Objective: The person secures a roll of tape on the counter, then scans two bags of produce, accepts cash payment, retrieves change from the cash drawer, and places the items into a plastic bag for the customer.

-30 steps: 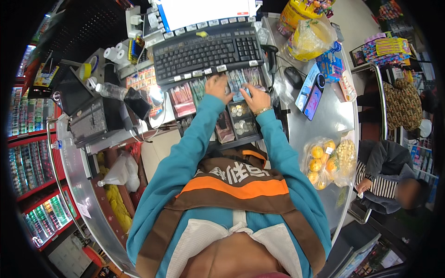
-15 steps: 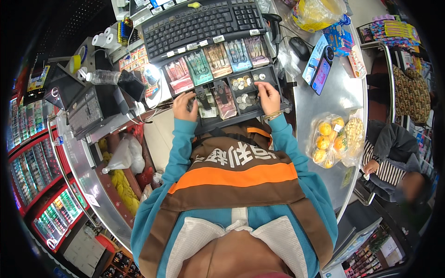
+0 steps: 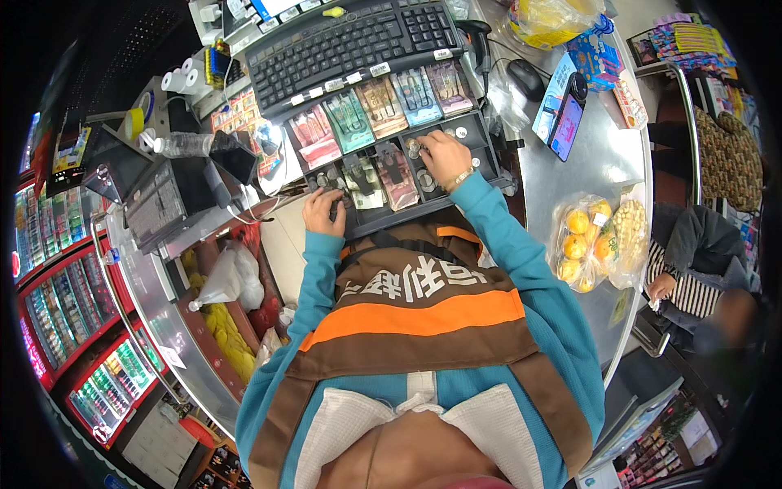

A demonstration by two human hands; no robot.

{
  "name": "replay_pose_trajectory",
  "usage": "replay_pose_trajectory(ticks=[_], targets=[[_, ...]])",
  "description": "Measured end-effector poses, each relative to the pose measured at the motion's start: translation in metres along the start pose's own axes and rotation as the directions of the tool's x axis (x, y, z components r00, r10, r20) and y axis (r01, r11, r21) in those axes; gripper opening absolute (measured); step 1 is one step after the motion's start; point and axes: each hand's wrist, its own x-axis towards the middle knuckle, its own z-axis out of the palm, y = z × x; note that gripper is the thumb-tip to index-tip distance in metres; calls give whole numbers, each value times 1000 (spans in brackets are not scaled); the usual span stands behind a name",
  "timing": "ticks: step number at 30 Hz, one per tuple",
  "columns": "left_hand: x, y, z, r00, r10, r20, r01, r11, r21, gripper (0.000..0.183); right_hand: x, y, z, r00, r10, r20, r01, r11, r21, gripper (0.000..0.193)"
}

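Observation:
In front of me lies the cash drawer (image 3: 456, 201), pulled out, with banknotes under clips and coins in its small compartments. My right hand (image 3: 444, 157) is over the coin compartments on the right, its fingers curled together onto coins (image 3: 414, 148). The hand hides most of that compartment. Silver coins (image 3: 426, 181) show just below it. My left hand (image 3: 323, 212) rests at the drawer's near left corner, thumb and fingers apart, with nothing seen in it. Beside its fingertips are more coins (image 3: 327, 178). Clipped green banknotes (image 3: 349, 121) lie in the back row.
A black keyboard (image 3: 350, 50) stands behind the drawer. To the right are a mouse (image 3: 525, 79), a phone (image 3: 568, 129) on a stand and a bag of oranges (image 3: 580, 240). A person (image 3: 692, 261) is beyond the counter. A plastic bottle (image 3: 183, 145) lies at left.
My right hand has moved left and further over the coins, its fingers curling in. My left hand has dropped slightly nearer to me, uncovering coins at the drawer's left.

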Motion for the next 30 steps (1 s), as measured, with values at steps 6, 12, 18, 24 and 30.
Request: replay_pose_trajectory(ticks=[6, 12, 18, 24, 30], targets=[[-10, 2, -12, 997, -81, -8, 81, 995, -62, 18, 20, 2, 15, 985, 56, 164, -28, 985, -170, 16], [-16, 20, -11, 994, -101, 42, 105, 989, -106, 21, 20, -4, 15, 998, 48, 34, -42, 988, -146, 10], [-15, 35, -8, 951, 43, 306, -102, 978, 180, 64, -40, 21, -13, 852, 425, -304, -278, 862, 425, 11], [11, 33, 15, 922, 184, 341, -287, 915, 282, 93, -238, 93, -67, 125, 619, -776, -497, 716, 491, 10], [23, 55, 20, 918, 311, 248, -365, 905, 218, 66, -419, 157, -71, -436, 267, -859, -889, 24, 458, 22]])
